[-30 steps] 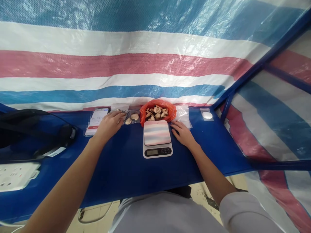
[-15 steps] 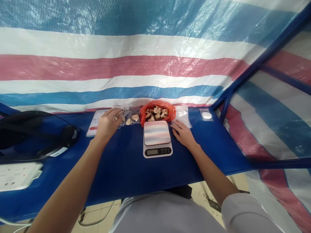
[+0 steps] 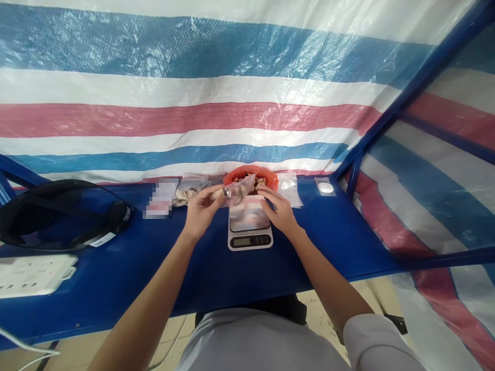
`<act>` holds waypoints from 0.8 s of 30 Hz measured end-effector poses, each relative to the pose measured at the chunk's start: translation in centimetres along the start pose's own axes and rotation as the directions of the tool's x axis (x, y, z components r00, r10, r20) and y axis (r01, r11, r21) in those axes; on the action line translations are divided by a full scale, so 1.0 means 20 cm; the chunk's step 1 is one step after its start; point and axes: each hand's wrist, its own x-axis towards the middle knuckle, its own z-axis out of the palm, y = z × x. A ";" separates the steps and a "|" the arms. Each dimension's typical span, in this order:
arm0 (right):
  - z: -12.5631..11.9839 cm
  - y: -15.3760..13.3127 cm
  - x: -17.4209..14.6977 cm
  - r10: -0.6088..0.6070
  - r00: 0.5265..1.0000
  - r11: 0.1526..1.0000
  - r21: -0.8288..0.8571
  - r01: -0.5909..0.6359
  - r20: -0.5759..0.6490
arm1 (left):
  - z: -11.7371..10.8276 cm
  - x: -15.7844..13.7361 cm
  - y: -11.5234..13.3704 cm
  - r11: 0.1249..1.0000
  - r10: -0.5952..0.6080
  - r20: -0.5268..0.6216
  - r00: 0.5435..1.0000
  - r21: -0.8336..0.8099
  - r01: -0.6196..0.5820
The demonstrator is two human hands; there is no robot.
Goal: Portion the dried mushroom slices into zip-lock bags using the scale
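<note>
My left hand [image 3: 201, 210] is closed on a clear plastic bag [image 3: 240, 189] with pale pieces inside, held above the back edge of a white digital kitchen scale [image 3: 250, 219]. My right hand [image 3: 279, 210] is at the scale's right side, fingers stretched out and thumb apart, close to the far end of that bag; whether they touch is unclear. Behind the scale sits an orange-red plastic bag [image 3: 231, 176] of dried, dark-edged slices, partly hidden by the clear bag. More clear bags of pale slices [image 3: 186, 195] lie left of my left hand.
Flat clear bags [image 3: 290, 190] lie right of the red bag, and a small bag with a white round object [image 3: 325, 187] farther right. At left are a blurred-out phone [image 3: 159, 200], a black headset [image 3: 112, 226] and a white power strip [image 3: 34, 278]. Striped sheeting [image 3: 193, 118] hangs behind.
My left hand has moved right from beside the phone, bringing a clear bag over the scale's back edge. My right hand has shifted slightly left, toward it.
</note>
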 end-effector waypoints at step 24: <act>0.15 0.06 0.05 0.502 0.864 0.731 0.519 -0.442 0.029 | 0.06 0.00 -0.18 0.825 -0.327 0.082 0.941 -0.462 0.327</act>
